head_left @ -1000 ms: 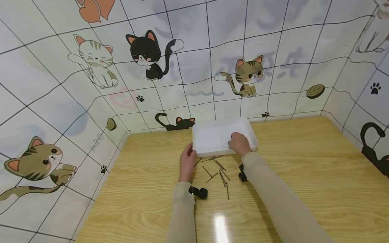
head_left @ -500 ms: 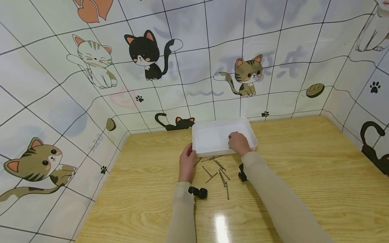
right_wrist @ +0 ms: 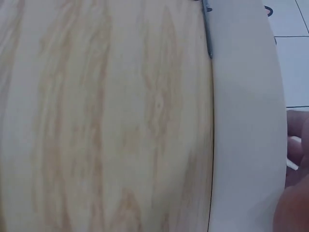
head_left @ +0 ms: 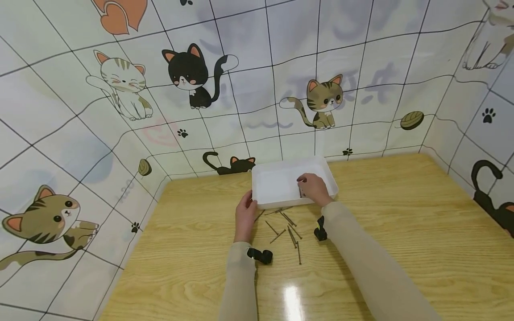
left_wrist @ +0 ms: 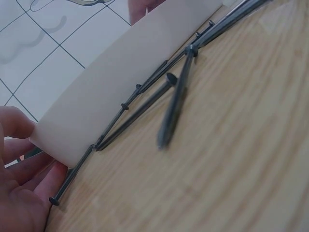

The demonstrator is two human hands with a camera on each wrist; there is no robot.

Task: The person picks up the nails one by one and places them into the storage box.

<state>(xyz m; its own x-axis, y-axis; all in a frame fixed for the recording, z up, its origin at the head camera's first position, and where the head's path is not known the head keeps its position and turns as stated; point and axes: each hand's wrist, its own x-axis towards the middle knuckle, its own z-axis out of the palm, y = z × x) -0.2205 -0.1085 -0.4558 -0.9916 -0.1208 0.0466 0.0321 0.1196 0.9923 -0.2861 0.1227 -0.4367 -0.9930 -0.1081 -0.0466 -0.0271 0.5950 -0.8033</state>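
several nails [head_left: 299, 253] are lying loose on the counter [head_left: 188, 236] beside the white tray [head_left: 273, 183], whose near left corner the left hand [head_left: 245, 215] is gripping, probably for steadiness, while the right hand [head_left: 316, 189] is hanging over its inside, hold unclear.

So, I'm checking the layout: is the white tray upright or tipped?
Upright: the white tray rests flat, its open side facing up.

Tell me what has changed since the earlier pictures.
The right hand has shifted slightly left over the tray. A thin dark thing shows more plainly under its fingers; held or let go, I cannot tell. Unchanged: the left hand holds the tray's near left corner; the nails lie on the table.
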